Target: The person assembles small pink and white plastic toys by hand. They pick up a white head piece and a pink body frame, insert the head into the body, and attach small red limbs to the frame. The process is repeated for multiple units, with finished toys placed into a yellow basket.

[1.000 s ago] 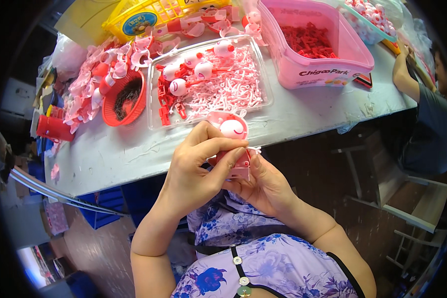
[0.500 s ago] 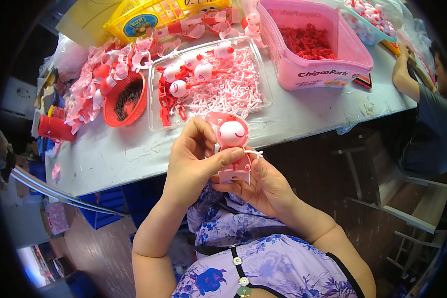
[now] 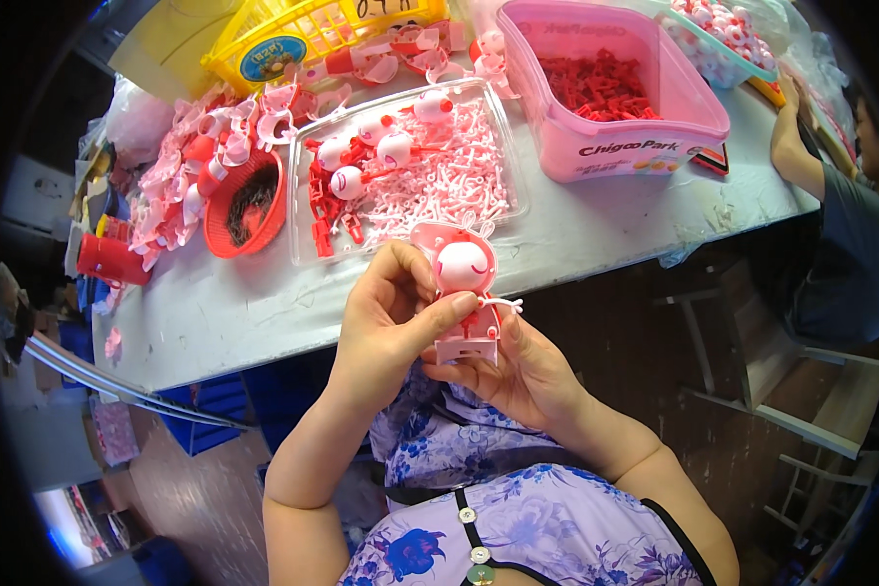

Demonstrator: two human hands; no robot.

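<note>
A pink, red and white plastic toy figure (image 3: 462, 266) is clasped in the grip of left hand (image 3: 386, 313) and right hand (image 3: 532, 371) by the near edge of the pale surface (image 3: 205, 337), its sides partly hidden by fingers.

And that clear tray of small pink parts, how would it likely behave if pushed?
The clear tray looks wide and low, so it would probably slide rather than tip. Its thin, see-through walls suggest it may flex slightly. The white round heads lying on loose pink pieces could roll or shift.
</note>
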